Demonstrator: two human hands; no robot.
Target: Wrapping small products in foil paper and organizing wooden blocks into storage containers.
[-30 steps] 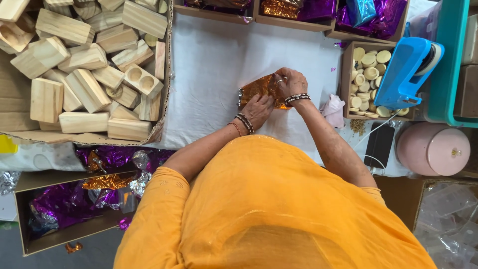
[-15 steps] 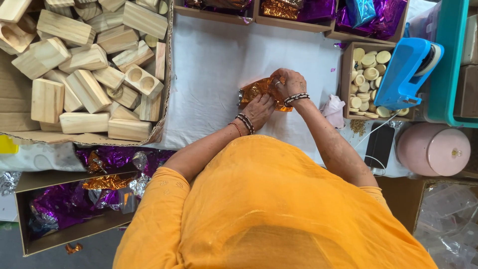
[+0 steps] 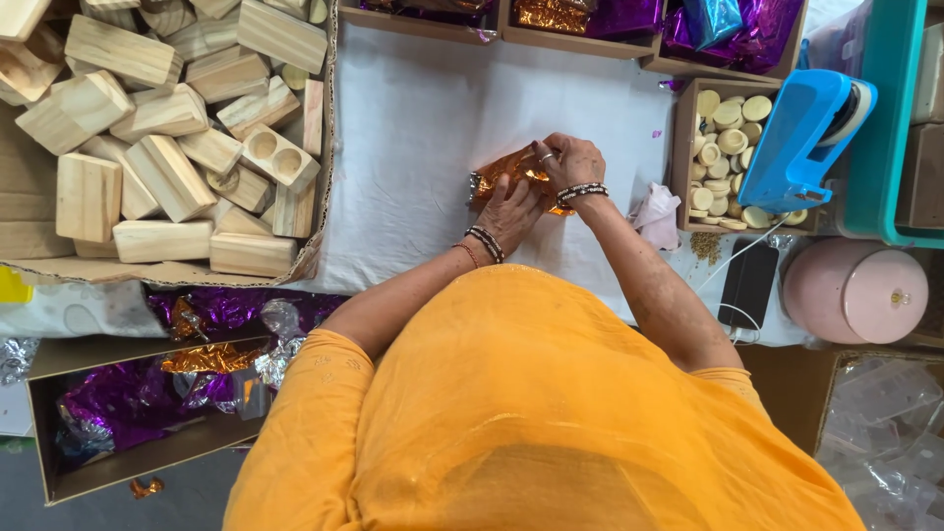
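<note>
While pressed flat to the table, foil parcel: pinned under both hands so the wrap cannot spring back.

Foil parcel [image 3: 506,177]: orange-gold, crinkled, flat on the white cloth [image 3: 413,147], mid-table, well apart from the boxes.
Left hand [image 3: 508,213]: palm down on the near edge, fingers spread over the foil, weighing it in place.
Right hand [image 3: 570,162]: curled over the far right corner, fingertips pinching a fold of foil.
Relation: parcel directly beneath and between both hands, touching each; only its left end and top edge showing.
Blocks [image 3: 167,128]: bare wood, heaped in a carton at left, within reach of the left arm, likely as stock.
Discs [image 3: 728,128]: pale rounds in a small box, just right of the right hand.
Dispenser [image 3: 801,133]: blue, leaning on that box.
Foil scraps [image 3: 128,403]: purple and orange, in a low box by the left elbow.
Phone [image 3: 749,285]: dark, at the table's right edge, cabled.
</note>
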